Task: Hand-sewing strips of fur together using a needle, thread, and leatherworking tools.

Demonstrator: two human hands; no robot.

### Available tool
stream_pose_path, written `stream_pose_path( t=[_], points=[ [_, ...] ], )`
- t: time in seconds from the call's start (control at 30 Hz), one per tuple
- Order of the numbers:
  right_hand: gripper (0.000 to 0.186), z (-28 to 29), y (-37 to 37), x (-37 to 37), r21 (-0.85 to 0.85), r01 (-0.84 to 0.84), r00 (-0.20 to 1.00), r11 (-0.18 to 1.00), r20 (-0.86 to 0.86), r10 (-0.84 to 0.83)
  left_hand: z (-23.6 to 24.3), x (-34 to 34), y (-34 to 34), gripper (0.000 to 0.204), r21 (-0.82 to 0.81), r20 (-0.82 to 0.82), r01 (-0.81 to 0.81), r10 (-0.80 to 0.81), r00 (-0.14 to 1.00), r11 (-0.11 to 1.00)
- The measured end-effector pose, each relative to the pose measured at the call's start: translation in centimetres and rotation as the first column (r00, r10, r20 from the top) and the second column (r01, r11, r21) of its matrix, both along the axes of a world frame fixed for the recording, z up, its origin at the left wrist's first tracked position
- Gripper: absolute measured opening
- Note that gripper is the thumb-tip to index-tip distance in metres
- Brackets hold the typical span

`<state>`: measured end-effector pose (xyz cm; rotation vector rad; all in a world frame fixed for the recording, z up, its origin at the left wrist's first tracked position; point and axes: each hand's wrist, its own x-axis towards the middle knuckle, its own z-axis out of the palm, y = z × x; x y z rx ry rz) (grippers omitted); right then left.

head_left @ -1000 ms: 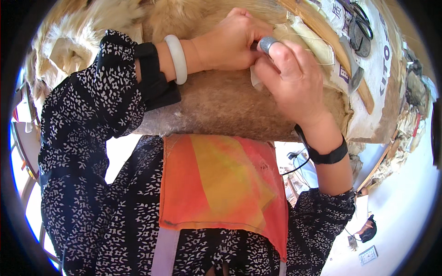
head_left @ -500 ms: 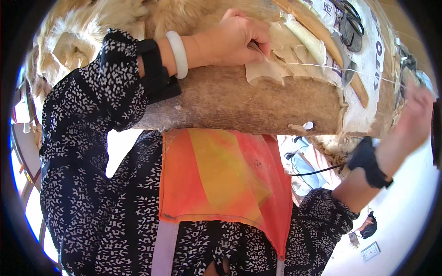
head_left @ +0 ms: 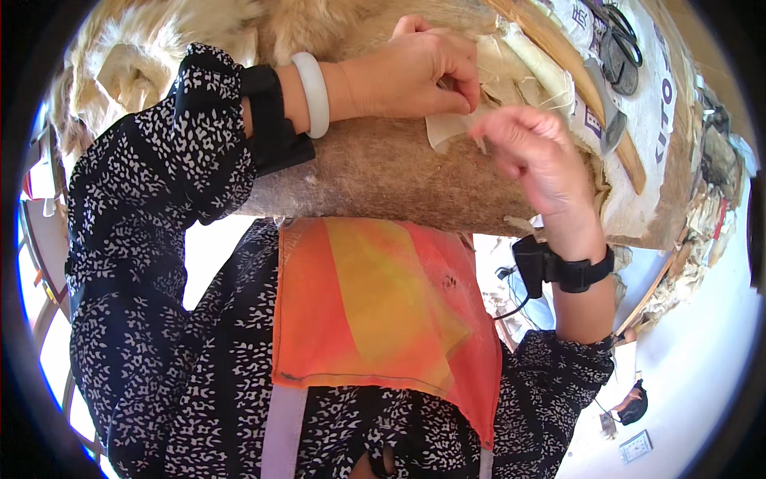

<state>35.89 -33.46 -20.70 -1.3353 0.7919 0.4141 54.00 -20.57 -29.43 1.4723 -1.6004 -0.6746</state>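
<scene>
A thin pale piece of hide [head_left: 447,130] lies over the near edge of a worn brown wooden surface [head_left: 383,172]. My left hand [head_left: 423,73] is closed in a pinch on that hide, its fingertips partly hidden. Close beside it, on the right, my right hand [head_left: 536,156] has thumb and forefinger pressed together over the hide's edge. Whatever is between those fingers is too small to tell. A loop of white thread [head_left: 558,97] shows behind my right hand.
Furry hides [head_left: 175,48] cover the far left. Beyond my right hand lie a pale rolled strip [head_left: 538,60], a long wooden stick [head_left: 570,52], black-handled scissors [head_left: 626,40] and a printed white sack [head_left: 658,120]. Scraps [head_left: 702,231] are piled at the far right.
My right hand has come back leftward from the far right to beside my left hand. The white thread, stretched taut before, is now slack. My left hand has barely moved.
</scene>
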Motion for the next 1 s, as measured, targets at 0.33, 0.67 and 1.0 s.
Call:
stream_pose_path(
  t=[0.33, 0.67, 1.0],
  points=[
    [0.012, -1.6, 0.6, 0.8, -0.99, 0.008, 0.801, 0.14, 0.09, 0.592, -0.6, -0.3, -0.3, 0.007, -0.124, 0.186, 0.008, 0.015, 0.983, 0.992],
    [0.018, 3.1, 0.1, -2.7, -0.626, -0.158, 0.979, 0.763, 0.0, 0.203, -1.2, 0.1, -0.7, 0.011, -0.134, 0.339, 0.059, -0.01, 0.941, 0.989],
    [0.053, 8.7, 6.6, -15.1, 0.254, -0.316, 0.713, 0.914, 0.7, 0.052, 4.9, -0.6, 2.8, 0.026, 0.173, -0.244, 0.19, -0.145, 0.959, 0.966]
  ],
)
